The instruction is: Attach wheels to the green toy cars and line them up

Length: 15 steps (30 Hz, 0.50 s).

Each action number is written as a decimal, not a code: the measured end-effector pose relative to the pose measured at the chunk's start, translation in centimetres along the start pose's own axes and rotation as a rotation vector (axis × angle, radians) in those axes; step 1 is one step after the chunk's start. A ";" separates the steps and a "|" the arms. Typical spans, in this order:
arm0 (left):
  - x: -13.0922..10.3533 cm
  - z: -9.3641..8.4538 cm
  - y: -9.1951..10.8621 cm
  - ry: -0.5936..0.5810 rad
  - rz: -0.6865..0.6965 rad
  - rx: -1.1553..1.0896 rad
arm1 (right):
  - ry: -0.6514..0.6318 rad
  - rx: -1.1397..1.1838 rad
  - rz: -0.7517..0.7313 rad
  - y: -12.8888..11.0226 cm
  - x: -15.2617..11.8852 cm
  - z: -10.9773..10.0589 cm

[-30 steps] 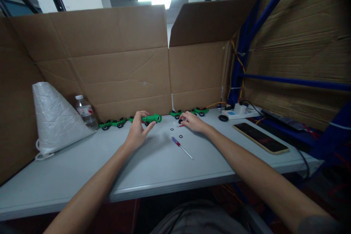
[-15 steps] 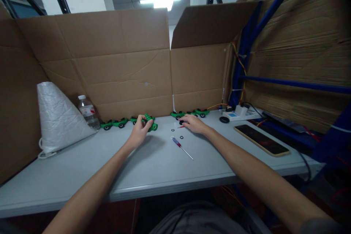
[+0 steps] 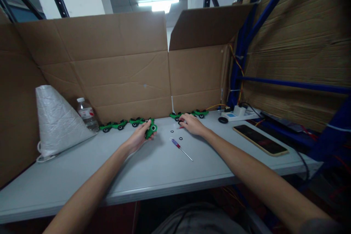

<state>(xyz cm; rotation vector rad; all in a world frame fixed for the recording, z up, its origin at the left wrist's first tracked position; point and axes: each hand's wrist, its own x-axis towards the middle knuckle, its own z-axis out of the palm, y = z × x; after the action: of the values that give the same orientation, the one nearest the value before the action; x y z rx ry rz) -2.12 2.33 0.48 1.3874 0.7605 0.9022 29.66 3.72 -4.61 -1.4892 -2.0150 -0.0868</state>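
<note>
My left hand grips a green toy car just above the table, and a round wheel spot on it faces me. To its right, my right hand rests low over the table with bent fingers. At its fingertips is a small black round piece, mostly hidden, with a thin red thing just below. Two little black rings, one farther back and one nearer, lie between the hands. In front of them is a screwdriver with a clear purple and red handle.
More green toy cars line the back edge, others behind my right hand. A white bag and a water bottle stand left. Rightward are a black disc, a power strip and a phone. Cardboard walls the back.
My left hand has turned the toy car and lowered it slightly, so its wheel side now shows. My right hand has stayed almost in place.
</note>
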 end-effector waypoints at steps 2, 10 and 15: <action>0.1 -0.1 0.0 0.015 0.005 -0.009 | 0.036 0.022 0.011 -0.3 0.1 -0.1; 0.1 -0.2 0.0 0.045 0.020 0.069 | 0.028 0.096 -0.038 -1.8 -0.1 -0.4; 0.2 -0.3 -0.1 0.055 0.029 0.093 | -0.004 0.191 -0.061 -2.9 -0.3 -0.6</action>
<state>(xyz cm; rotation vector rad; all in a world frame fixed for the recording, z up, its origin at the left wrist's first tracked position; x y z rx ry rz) -2.28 2.63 0.34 1.4633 0.8343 0.9410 27.37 2.19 -3.40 -1.3097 -2.0112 0.0822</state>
